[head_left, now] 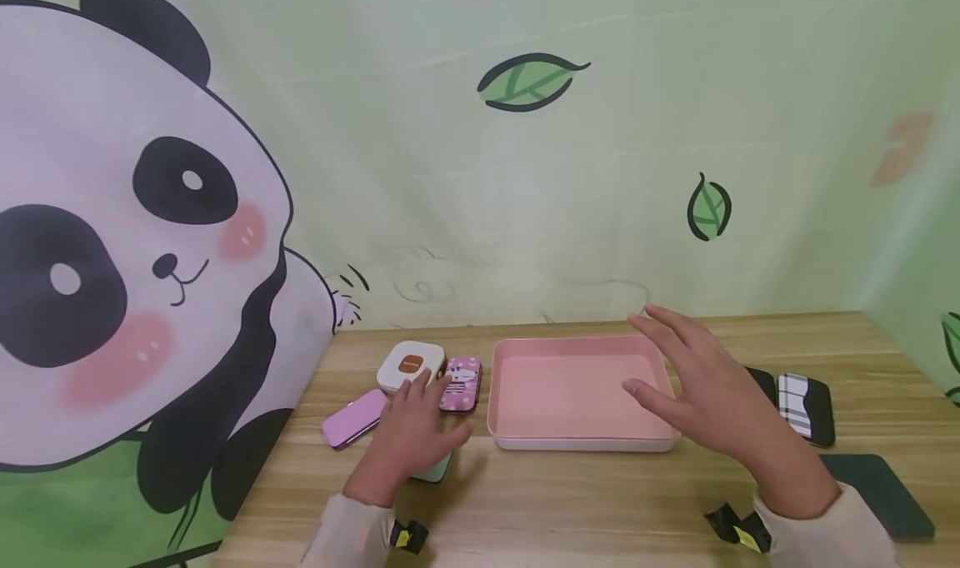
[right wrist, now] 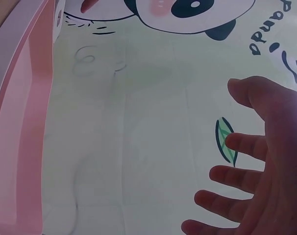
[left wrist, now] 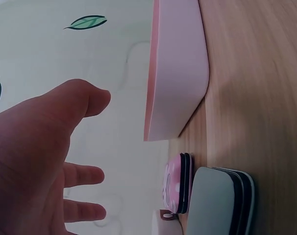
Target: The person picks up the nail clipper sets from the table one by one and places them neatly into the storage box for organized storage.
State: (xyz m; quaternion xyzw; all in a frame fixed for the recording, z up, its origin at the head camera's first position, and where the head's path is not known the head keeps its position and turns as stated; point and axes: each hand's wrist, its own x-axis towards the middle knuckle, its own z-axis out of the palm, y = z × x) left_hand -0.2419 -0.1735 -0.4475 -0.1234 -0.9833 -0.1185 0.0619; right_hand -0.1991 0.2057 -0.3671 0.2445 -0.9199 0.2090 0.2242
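My left hand (head_left: 411, 433) hovers over several small flat cases on the left of the table, its fingers spread and holding nothing. Partly covered by it is a grey-green case (head_left: 433, 470), which shows its dark zipped-looking edge in the left wrist view. Around the fingers lie a white rounded case (head_left: 393, 369) with a brown label, a pink case (head_left: 467, 385) with a cartoon print, and a lilac case (head_left: 354, 418). My right hand (head_left: 708, 393), fingers apart and holding nothing, hangs over the right end of a shallow pink tray (head_left: 577, 445).
Right of the tray are a black case with a plaid panel (head_left: 795, 405), another black item (head_left: 762, 380) half hidden by the right hand, and a dark green flat piece (head_left: 877, 493) by the right sleeve. A panda-printed cloth (head_left: 420, 176) stands behind the wooden table (head_left: 570, 510).
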